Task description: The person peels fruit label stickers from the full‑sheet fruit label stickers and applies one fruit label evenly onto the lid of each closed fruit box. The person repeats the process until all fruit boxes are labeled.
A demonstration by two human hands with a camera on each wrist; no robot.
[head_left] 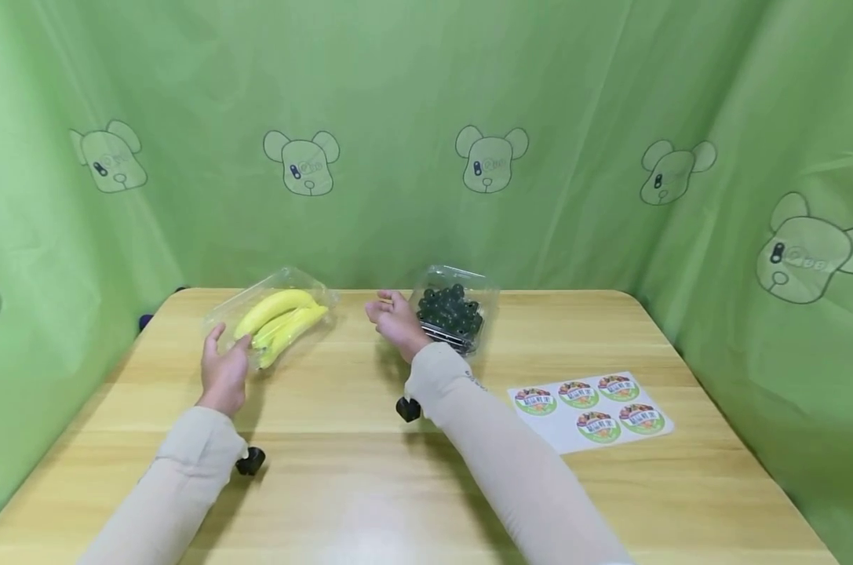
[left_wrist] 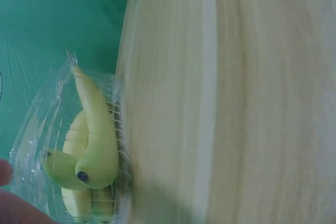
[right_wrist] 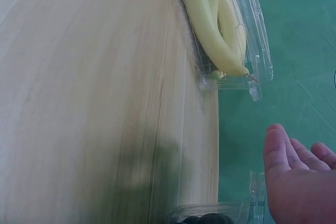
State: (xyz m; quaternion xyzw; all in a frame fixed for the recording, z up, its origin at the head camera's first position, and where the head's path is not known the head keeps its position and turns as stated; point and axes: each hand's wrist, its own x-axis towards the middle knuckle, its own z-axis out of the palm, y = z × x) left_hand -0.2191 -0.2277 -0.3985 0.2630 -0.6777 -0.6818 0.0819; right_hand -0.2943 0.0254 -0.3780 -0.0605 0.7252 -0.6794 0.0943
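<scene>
Yellow bananas (head_left: 278, 318) lie inside a clear plastic box (head_left: 228, 302) at the table's back left. My left hand (head_left: 224, 373) is at the near left corner of this box, thumb and fingers apart. In the left wrist view, a fingertip (left_wrist: 4, 172) shows right at the box's edge. My right hand (head_left: 398, 320) holds nothing, its fingers extended to the left. It is just left of a second clear box (head_left: 488, 314) with dark grapes (head_left: 450, 312) in it. In the right wrist view the grape box shows only partly, at the bottom edge.
A white sheet (head_left: 542, 428) with several round, colourful stickers (head_left: 599, 426) lies on the right side of the wooden table (head_left: 341, 486). A green curtain (head_left: 398, 227) with bear-head drawings hangs behind the table's back edge and along both sides.
</scene>
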